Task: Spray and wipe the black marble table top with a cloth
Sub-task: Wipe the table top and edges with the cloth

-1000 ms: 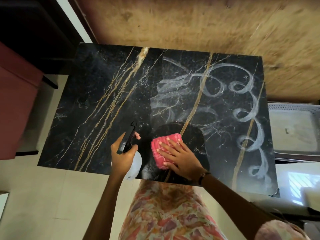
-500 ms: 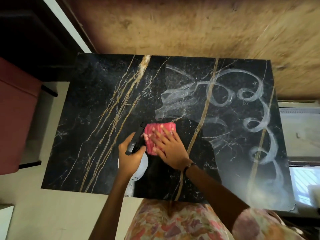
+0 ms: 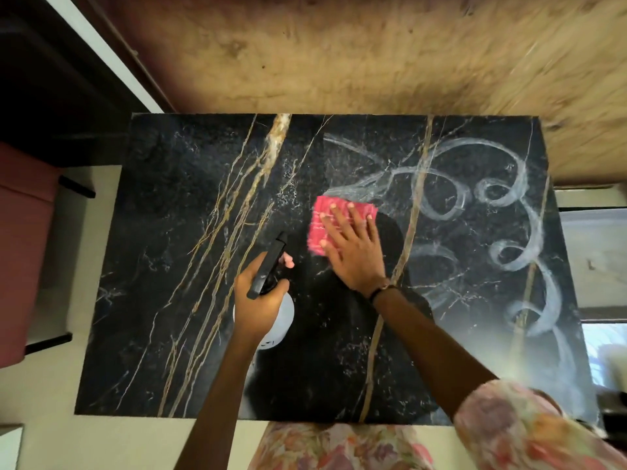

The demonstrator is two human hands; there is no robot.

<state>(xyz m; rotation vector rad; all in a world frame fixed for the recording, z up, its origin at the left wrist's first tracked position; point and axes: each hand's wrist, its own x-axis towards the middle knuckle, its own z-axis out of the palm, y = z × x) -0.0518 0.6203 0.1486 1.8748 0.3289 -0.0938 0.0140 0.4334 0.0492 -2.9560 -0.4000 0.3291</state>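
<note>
Tabletop (image 3: 190, 198), black marble with gold veins, seen from the head view, filling the middle of frame. Pink cloth (image 3: 336, 215) lying flat near the centre, slightly toward the far edge. Right hand (image 3: 353, 256) pressing it down, fingers (image 3: 342, 218) straight and spread across the cloth. Left hand (image 3: 258, 300) curled round the neck of a spray bottle (image 3: 271, 266), black trigger head pointing toward the far edge, pale body below the palm; bottle held just left of the cloth.

Step in hand, as judged: wiping, with spray at the ready. Whitish looping smears (image 3: 502, 198) over the right half, toward the right edge; next move probably calls for carrying the cloth across those.

Surroundings: brown wooden wall (image 3: 339, 52) behind the far edge, pale floor (image 3: 51, 401) at left, reddish furniture (image 3: 23, 232) beyond the left edge.
</note>
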